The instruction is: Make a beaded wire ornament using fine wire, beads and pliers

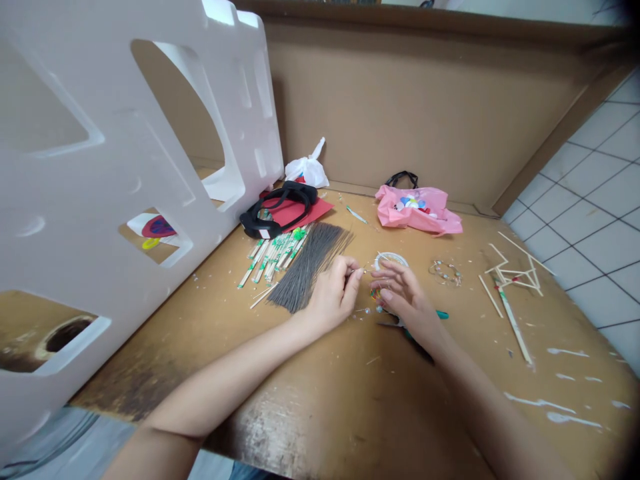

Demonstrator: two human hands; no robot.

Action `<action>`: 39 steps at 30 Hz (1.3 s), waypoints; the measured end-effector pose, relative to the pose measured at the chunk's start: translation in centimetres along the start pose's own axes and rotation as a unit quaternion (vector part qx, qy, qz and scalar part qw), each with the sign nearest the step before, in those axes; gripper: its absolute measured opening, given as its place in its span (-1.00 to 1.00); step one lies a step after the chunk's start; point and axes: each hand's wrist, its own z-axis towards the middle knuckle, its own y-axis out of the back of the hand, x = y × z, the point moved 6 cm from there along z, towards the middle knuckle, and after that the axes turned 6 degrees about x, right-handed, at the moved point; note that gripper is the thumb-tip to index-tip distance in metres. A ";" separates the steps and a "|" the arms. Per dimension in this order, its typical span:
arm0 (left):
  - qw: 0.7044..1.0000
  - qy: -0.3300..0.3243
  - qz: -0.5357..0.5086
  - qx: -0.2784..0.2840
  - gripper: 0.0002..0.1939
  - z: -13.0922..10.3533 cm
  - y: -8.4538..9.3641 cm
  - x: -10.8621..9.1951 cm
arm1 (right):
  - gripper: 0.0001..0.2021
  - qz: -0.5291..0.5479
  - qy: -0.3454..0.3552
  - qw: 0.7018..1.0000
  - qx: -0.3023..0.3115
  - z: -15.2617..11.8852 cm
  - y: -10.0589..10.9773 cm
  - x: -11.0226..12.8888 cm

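My left hand is closed in a pinch, and a thin wire end sticks out to the right of its fingertips. Opposite it, my right hand is open with its fingers apart and slightly curled. Pliers with green handles lie partly hidden beneath the right hand. Behind the right fingers is a pale ring-shaped coil. Small clear beads are scattered between the hands. Just left of my left hand lies a bundle of thin grey wires. To the right rests a beaded wire loop.
Paper-wrapped chopsticks, a black head strap and red paper lie at left. A white panel stands beside them. A pink bag sits behind; a stick frame and white glue streaks are at right.
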 end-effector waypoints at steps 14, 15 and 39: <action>0.994 0.049 -0.049 0.084 -0.85 0.6 -1.1 -0.2 | -0.77 -0.367 0.099 0.920 -0.099 -0.6 1.1 1.8; 0.988 0.085 -0.085 0.100 -0.84 0.6 -1.2 0.2 | -0.78 -0.385 0.110 0.911 -0.103 -0.6 1.0 2.1; 0.953 -0.227 0.195 0.044 -0.83 -1.1 -1.5 -2.0 | -0.82 0.125 -0.129 0.984 -0.016 0.1 1.0 -2.1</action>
